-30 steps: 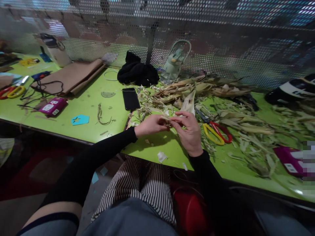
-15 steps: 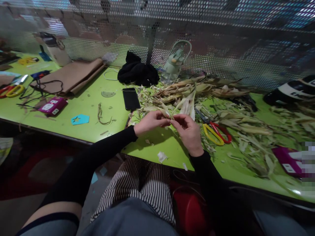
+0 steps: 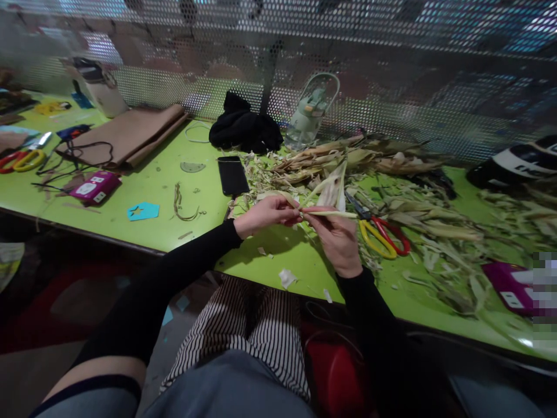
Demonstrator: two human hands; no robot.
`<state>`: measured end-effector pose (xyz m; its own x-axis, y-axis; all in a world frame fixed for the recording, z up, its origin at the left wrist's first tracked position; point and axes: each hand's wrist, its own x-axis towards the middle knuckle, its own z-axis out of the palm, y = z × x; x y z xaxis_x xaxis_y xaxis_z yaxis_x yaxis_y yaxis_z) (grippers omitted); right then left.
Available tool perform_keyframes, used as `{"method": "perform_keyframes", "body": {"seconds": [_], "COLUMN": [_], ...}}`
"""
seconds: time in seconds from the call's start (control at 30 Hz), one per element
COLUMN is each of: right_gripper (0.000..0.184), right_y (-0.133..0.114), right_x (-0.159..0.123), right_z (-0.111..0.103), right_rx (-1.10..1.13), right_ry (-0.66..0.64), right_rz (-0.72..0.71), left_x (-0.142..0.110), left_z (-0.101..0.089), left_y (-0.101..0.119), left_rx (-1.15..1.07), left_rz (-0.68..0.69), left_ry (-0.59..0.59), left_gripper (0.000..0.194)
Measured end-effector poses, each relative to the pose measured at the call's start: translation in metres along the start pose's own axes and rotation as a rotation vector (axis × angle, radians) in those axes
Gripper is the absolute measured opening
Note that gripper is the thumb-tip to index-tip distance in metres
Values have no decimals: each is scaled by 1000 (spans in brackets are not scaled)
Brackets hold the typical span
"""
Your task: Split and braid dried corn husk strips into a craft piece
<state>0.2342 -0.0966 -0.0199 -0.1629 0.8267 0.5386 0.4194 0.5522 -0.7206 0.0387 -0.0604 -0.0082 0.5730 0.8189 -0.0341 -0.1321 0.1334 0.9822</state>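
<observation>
Pale corn husk strips (image 3: 333, 214) are pinched between my two hands above the front of the green table. My left hand (image 3: 270, 215) closes thumb and fingers on the left end of the strips. Fingertip to fingertip with it, my right hand (image 3: 338, 239) is closed on them too, and one strip lies across its fingers, pointing right. A wider husk piece (image 3: 335, 188) rises just behind. Red-and-yellow-handled scissors (image 3: 383, 235) lie right of my right hand. The exact spot where the strips meet is partly hidden by my fingers.
Dry husks (image 3: 331, 157) are heaped behind my hands, with scraps spread to the right. A phone (image 3: 234, 175), black cloth (image 3: 246, 125) and green bottle (image 3: 311, 110) stand or lie beyond. Leftward are a purple power strip (image 3: 94, 187) and brown paper (image 3: 130, 136). Perforated metal backs the table.
A husk strip now stretches rightward across my right hand's fingers, where it did not before. Both hands stay pinched together in nearly the same place.
</observation>
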Motion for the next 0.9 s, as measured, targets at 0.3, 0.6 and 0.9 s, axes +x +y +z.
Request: {"method": "perform_keyframes", "body": {"seconds": [0.3,0.6,0.9], "right_gripper": [29,35,15], "right_y": [0,6,-12], "right_x": [-1,3,-2], "right_z": [10,10,8], "right_rx": [-23,268,-115], "right_ry": [78,58,33], "right_rz": [155,402,-44], "left_x": [1,-1,-1], "left_z": [5,8,4], "left_y": [-7,-6,-4], "left_rx": [515,187,142], "left_rz": [125,96,5], "left_ry": [34,-36,-33], "left_gripper": [13,17,21]}}
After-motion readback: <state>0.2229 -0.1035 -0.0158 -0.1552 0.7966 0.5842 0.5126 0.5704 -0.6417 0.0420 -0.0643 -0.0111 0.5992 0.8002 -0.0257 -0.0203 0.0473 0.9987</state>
